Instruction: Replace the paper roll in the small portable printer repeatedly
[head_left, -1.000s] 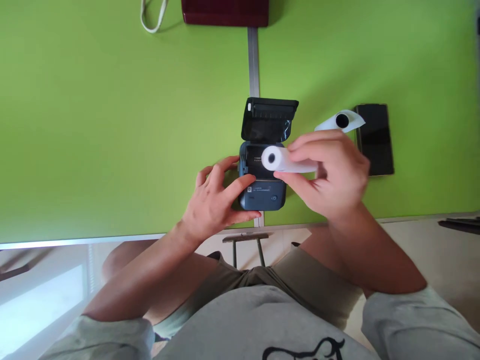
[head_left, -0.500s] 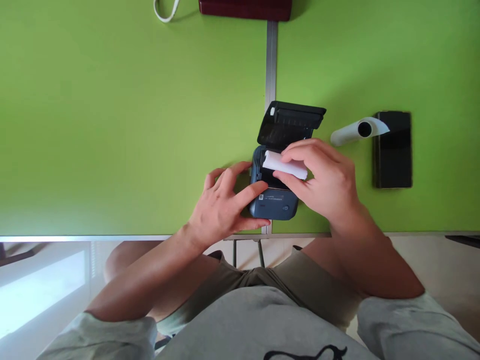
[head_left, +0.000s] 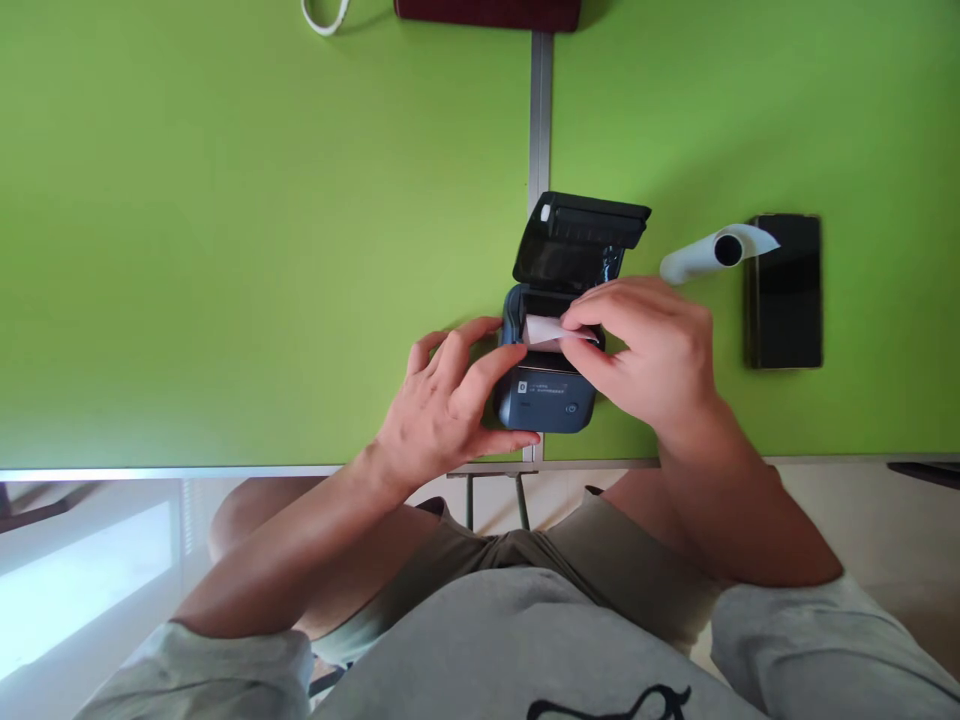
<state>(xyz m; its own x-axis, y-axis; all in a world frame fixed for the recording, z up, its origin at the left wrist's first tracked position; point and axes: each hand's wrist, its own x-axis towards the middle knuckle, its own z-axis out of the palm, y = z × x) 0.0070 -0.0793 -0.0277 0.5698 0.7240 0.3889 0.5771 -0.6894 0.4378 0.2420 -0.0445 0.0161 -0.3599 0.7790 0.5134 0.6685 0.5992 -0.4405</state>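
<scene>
A dark blue portable printer (head_left: 546,402) lies on the table near its front edge, its black lid (head_left: 574,240) swung up. My left hand (head_left: 446,395) grips the printer's left side, with one finger on the rim of the paper bay and the thumb along the front. Inside the bay sits a white paper roll (head_left: 541,330). Thumb and forefinger of my right hand (head_left: 649,345) pinch the roll's loose paper edge, which lifts up a little. The right end of the roll is partly hidden by these fingers.
To the right lies a white paper roll (head_left: 694,260) with a dark core, its loose end reaching over a black phone (head_left: 787,290). At the far edge are a dark red case (head_left: 487,10) and a white loop (head_left: 325,25). A metal strip (head_left: 540,110) splits the green tabletop (head_left: 262,220).
The paper roll has gone down from above the bay into the printer. My right fingers have shifted from the roll's body to its loose edge. My left forefinger has moved up slightly.
</scene>
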